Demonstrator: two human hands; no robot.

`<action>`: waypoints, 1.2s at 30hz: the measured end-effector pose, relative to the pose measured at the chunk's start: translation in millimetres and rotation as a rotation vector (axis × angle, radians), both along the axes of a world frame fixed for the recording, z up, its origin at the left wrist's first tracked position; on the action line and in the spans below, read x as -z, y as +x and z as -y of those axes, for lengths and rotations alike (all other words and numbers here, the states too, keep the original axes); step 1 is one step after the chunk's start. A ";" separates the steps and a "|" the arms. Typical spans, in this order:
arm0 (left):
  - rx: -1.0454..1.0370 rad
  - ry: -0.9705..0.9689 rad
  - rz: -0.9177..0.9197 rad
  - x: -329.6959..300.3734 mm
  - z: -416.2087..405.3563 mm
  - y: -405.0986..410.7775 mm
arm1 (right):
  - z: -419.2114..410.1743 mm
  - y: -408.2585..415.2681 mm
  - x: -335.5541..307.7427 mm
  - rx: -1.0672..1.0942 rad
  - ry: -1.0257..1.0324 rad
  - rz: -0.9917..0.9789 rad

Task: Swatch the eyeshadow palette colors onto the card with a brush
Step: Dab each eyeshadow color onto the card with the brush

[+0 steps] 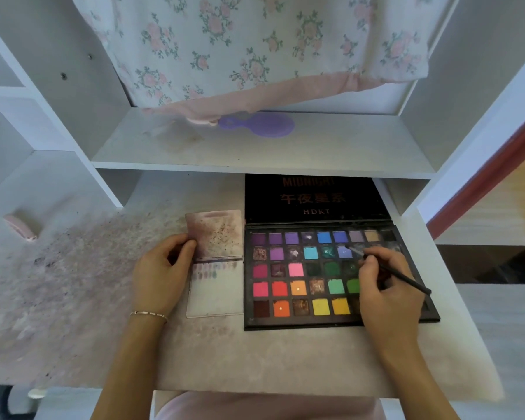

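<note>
One palette, one card, one brush and two hands on the tabletop (255, 359).

The big black eyeshadow palette (331, 321) lies open with five rows of colors. The one card (215, 295) lies just to its left, touching it, with small color marks near its fold. The left hand (159, 274) curls its fingers on the card's left edge. The right hand (388, 298) pinches the one thin brush (406, 280), its tip on a blue color.

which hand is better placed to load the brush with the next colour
Right hand: it already grips the brush, tip over the palette. Left hand is holding the card.
</note>
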State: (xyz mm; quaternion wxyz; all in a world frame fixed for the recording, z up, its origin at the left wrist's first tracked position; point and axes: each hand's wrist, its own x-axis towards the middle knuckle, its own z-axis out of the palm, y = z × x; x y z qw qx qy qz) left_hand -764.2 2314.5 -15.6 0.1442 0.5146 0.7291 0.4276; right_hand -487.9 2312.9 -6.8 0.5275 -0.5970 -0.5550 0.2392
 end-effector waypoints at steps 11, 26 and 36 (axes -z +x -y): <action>-0.007 -0.002 -0.002 -1.1 0.6 1.5 | -3.1 -3.2 0.0 -0.039 -0.056 0.127; -0.009 -0.015 -0.016 -2.3 1.0 1.3 | -2.6 -2.7 -1.5 -0.014 -0.047 0.124; 0.001 -0.010 0.002 -0.1 1.1 0.1 | 0.7 -5.8 -5.8 -0.041 -0.018 0.012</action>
